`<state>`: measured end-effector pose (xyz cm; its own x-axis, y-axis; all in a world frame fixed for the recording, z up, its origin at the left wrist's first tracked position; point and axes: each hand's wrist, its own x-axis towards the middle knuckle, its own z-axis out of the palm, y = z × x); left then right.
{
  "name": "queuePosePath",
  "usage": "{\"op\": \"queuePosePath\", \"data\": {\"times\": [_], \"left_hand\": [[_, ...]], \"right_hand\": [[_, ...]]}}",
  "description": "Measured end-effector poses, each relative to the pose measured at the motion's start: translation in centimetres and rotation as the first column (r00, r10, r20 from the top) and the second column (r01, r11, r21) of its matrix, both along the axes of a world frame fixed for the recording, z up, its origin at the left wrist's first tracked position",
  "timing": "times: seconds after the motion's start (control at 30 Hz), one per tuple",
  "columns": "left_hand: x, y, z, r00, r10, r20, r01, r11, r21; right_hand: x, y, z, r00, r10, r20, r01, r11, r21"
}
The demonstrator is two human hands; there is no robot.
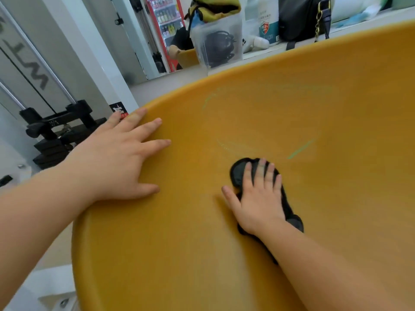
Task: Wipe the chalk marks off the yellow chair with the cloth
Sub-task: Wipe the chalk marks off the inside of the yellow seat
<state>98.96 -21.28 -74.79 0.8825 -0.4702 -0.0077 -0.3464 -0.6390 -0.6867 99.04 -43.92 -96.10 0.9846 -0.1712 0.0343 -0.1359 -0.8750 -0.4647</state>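
The right hand, fingers flat, presses the cloth on the yellow chair; the left hand rests spread on its rim. Farther off, chalk marks (faint loop, green streak) lie unwiped.

Grey panel, far left: large dark letters running slantwise, looking like "WLT" turned over; exact reading uncertain.

White jug, standing on the white ledge beyond the yellow chair: label showing a shield badge reading "99.9%"; smaller print around it blurring out.

Black-and-red sticker on the weight machine, just off the chair's left rim: white arrow showing, wording too small to read.

Pale marks on the machine's black crossbar not resolving.
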Motion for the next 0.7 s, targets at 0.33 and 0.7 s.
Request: {"op": "queuePosePath", "data": {"times": [0.33, 0.7], "left_hand": [[-0.4, -0.1, -1.1, 0.998, -0.062, 0.013, 0.063, 0.988, -0.142], [-0.1, 0.0, -1.2, 1.0, 0.003, 0.022, -0.003, 1.0, -0.024]], "right_hand": [[-2.1, 3.9, -0.5, 0.895, 0.408, 0.179, -0.398, 0.913, -0.091], [-0.6, -6.8, -1.7, 0.953, -0.302, 0.02, 0.301, 0.936, -0.183]]}}
